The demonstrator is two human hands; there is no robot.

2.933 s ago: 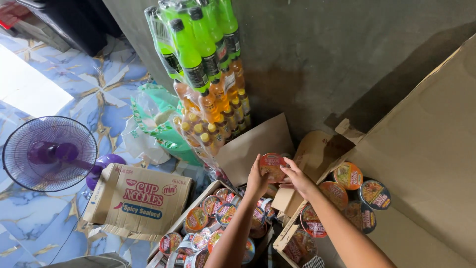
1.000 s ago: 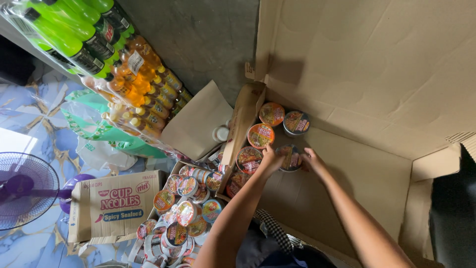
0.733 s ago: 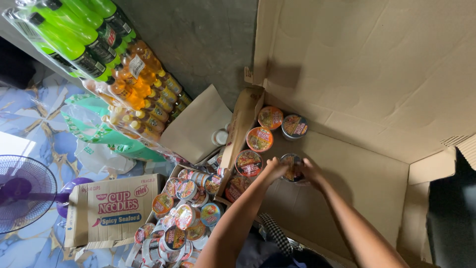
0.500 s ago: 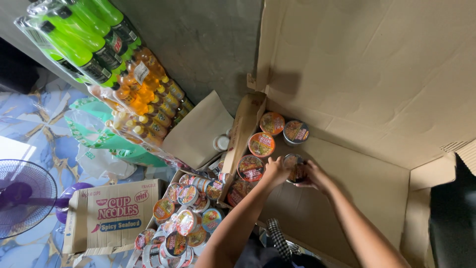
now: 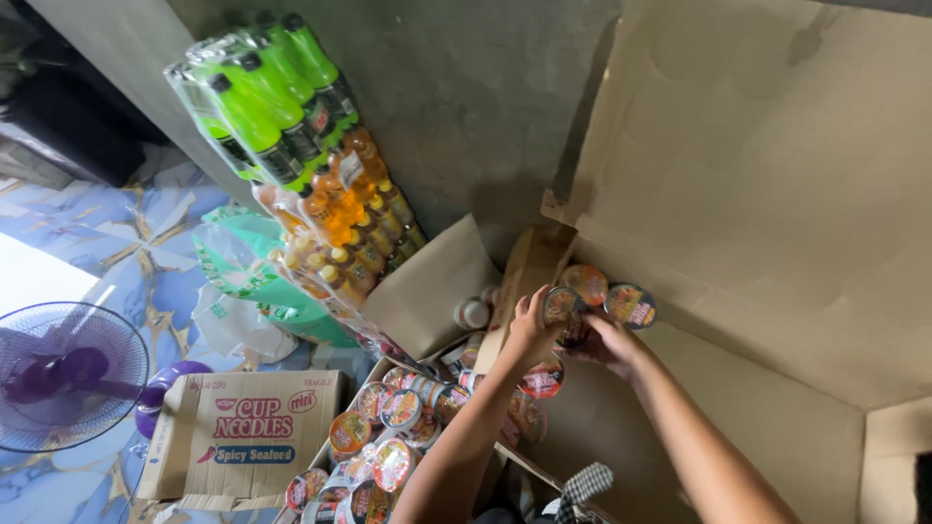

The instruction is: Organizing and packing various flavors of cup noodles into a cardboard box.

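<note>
Head view. Both hands are working inside a large open cardboard box (image 5: 757, 320) lying on the right side of the scene. The left hand (image 5: 532, 325) is gripping a noodle cup (image 5: 561, 307) from its left side, with the fingers curling over the rim. The right hand (image 5: 610, 342) is meeting the same cup from the right and from below, so the two hands are closing together around it; whether the right hand is gripping it firmly cannot be told. The cup is sitting at the far left corner of the box, just beside two more cups: an orange-lidded cup (image 5: 586, 282) beyond it and a dark-lidded cup (image 5: 630, 305) to its right. A red-lidded cup (image 5: 544, 378) is lying nearer, under the left forearm.

To the left of the box, an open carton (image 5: 442, 281) is holding many loose cups (image 5: 388, 437). Farther left, a closed printed noodle carton (image 5: 243, 442) is resting on the tiled floor, near a purple fan (image 5: 63, 374). Shrink-wrapped packs of green bottles (image 5: 262, 97) and orange bottles (image 5: 349, 213) are leaning against the grey wall (image 5: 466, 97).
</note>
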